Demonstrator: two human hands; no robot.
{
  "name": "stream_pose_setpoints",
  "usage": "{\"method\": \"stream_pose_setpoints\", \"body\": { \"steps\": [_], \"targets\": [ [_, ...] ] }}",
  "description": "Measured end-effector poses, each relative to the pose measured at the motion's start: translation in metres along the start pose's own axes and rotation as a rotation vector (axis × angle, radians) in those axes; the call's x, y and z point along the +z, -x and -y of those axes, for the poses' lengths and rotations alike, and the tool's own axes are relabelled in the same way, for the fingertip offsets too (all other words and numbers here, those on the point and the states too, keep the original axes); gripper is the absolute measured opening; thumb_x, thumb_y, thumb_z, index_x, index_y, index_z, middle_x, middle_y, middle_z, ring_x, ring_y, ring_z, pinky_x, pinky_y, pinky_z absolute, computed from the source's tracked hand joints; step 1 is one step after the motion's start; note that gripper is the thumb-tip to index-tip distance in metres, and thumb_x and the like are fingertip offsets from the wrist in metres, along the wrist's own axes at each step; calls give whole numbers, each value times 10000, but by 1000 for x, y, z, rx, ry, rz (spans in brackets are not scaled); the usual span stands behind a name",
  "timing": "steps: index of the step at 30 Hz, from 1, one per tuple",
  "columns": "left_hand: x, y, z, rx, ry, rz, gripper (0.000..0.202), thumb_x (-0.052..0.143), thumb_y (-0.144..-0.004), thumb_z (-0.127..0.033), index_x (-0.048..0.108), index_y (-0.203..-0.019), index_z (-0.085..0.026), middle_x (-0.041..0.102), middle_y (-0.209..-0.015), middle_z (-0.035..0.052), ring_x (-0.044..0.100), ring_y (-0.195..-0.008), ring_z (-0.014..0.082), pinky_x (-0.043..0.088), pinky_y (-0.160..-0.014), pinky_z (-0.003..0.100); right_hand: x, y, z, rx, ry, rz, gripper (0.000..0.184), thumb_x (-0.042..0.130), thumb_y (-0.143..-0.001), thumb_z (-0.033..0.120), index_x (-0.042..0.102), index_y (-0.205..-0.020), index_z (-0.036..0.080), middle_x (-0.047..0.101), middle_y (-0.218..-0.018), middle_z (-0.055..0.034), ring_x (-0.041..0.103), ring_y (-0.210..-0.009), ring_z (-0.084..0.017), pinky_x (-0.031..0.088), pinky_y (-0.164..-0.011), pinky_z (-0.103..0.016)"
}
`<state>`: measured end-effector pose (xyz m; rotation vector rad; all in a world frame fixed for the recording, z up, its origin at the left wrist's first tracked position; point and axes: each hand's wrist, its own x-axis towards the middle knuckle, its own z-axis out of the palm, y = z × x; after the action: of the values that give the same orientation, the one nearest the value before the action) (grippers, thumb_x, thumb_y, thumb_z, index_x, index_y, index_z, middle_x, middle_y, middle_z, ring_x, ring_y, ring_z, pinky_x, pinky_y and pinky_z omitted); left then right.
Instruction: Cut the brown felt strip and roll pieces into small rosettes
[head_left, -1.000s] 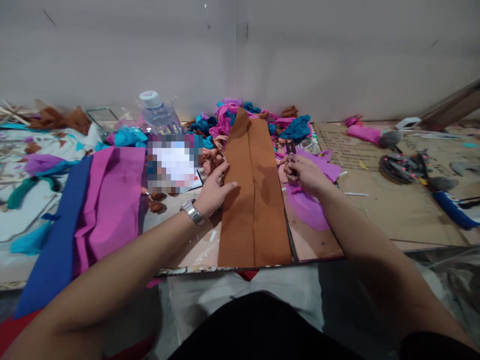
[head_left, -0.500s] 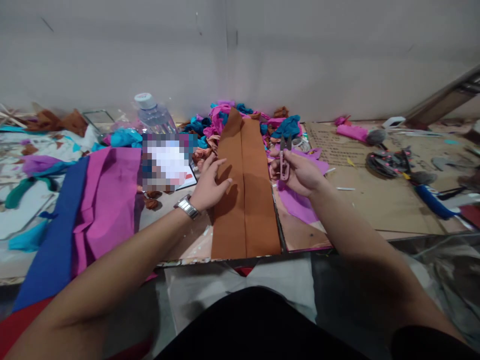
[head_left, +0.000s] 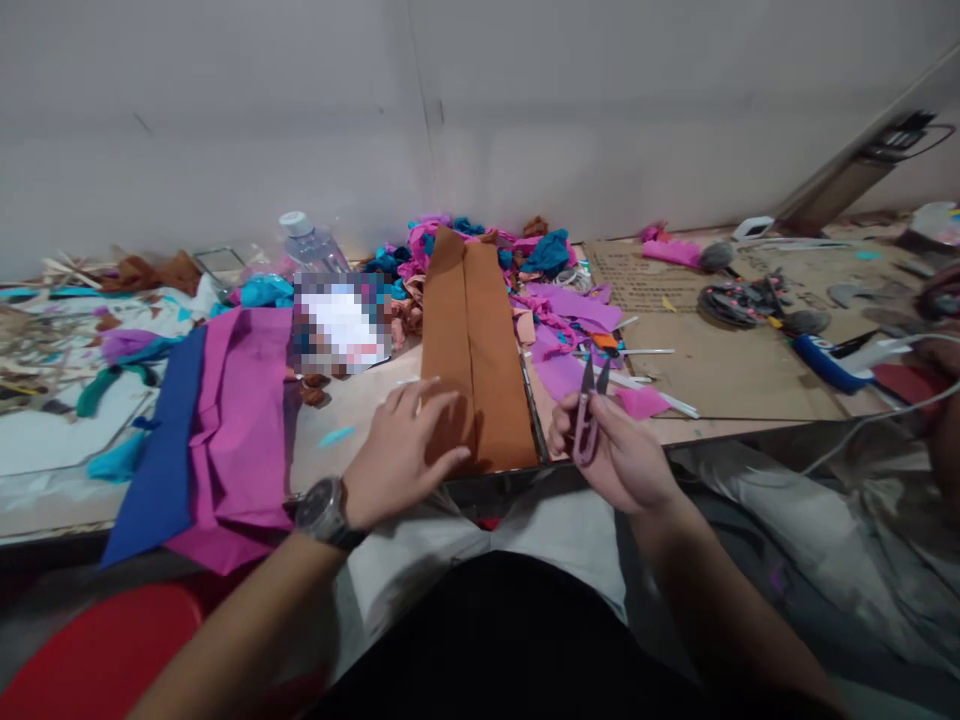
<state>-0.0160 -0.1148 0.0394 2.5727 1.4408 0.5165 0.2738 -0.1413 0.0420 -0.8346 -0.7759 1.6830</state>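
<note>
Head view: at the near left edge of the brown strip [head_left: 487, 330] on the bench [head_left: 322, 440], the just-lowered left hand [head_left: 397, 455] spreads seemingly unladen fingers, contact unclear; right of the strip, the right hand [head_left: 630, 465], also brought down, grasps snips [head_left: 581, 415], so attention seems nearer.

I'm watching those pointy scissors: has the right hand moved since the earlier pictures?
Yes. Compared with the brown strip, the right hand has moved toward the table's front edge.
</note>
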Motion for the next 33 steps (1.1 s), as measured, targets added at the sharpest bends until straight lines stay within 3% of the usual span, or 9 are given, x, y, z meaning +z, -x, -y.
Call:
{"method": "stream_pose_setpoints", "body": {
  "steps": [4,8,11,16,20,22,25,28,33],
  "targets": [
    [24,46,-20,-21,-7,-4,623,708,-896,-427,527,-1481,-314,481,-1592,105,383,-1484,389,362,-1185,609,-16,43,-48,139,25,-29,345,590,-973,541,692,-1016,214,603,-742,-26,566,-591,-169,455,-623,-353],
    [42,61,-26,-143,7,-89,602,678,-913,-405,530,-1490,-312,505,-1575,115,429,-1437,405,359,-1166,616,-21,66,-77,191,129,-32,360,635,-949,560,710,-1012,213,550,-762,0,413,-499,-96,400,-565,-326],
    [45,61,-29,-275,-31,-168,662,670,-900,-529,519,-1497,-286,506,-1554,155,428,-1416,438,331,-1154,642,-21,66,-78,28,360,-105,335,564,-1000,541,711,-1076,250,578,-815,-12,372,-523,-102,443,-609,-350],
    [50,64,-39,-345,-33,-182,672,644,-902,-568,518,-1501,-290,489,-1566,164,381,-1444,461,299,-1147,658,-17,53,-64,-166,743,-109,313,502,-1038,454,678,-1275,352,629,-1276,-91,544,-711,-186,504,-648,-389],
    [55,70,-43,-352,4,-202,672,658,-898,-548,499,-1515,-336,481,-1580,133,360,-1466,446,267,-1170,652,-12,40,-58,-185,830,-61,326,523,-1027,446,689,-1296,363,677,-1177,-84,574,-725,-201,507,-667,-387],
    [55,72,-43,-358,10,-202,683,657,-899,-546,486,-1526,-337,481,-1579,133,359,-1464,447,257,-1173,655,-11,35,-57,-116,800,-30,328,525,-1025,474,733,-1229,323,677,-916,-62,556,-663,-191,491,-635,-363],
    [55,72,-41,-377,18,-197,695,658,-894,-556,487,-1528,-329,488,-1571,138,341,-1467,461,246,-1175,665,-10,29,-60,24,631,11,395,524,-1021,516,740,-1223,255,490,-588,28,467,-545,-156,471,-591,-329],
    [55,70,-42,-388,27,-183,704,656,-892,-562,490,-1530,-317,478,-1581,136,308,-1485,475,230,-1181,676,-7,26,-60,90,378,26,415,564,-1004,503,721,-1253,210,353,-500,93,337,-472,-114,491,-612,-330],
    [55,63,-47,-378,68,-160,714,646,-892,-574,495,-1534,-299,467,-1589,142,293,-1495,480,196,-1200,681,6,26,-52,142,84,14,276,625,-977,412,758,-1137,230,407,-512,83,261,-470,-103,490,-610,-340]
  ]
}}
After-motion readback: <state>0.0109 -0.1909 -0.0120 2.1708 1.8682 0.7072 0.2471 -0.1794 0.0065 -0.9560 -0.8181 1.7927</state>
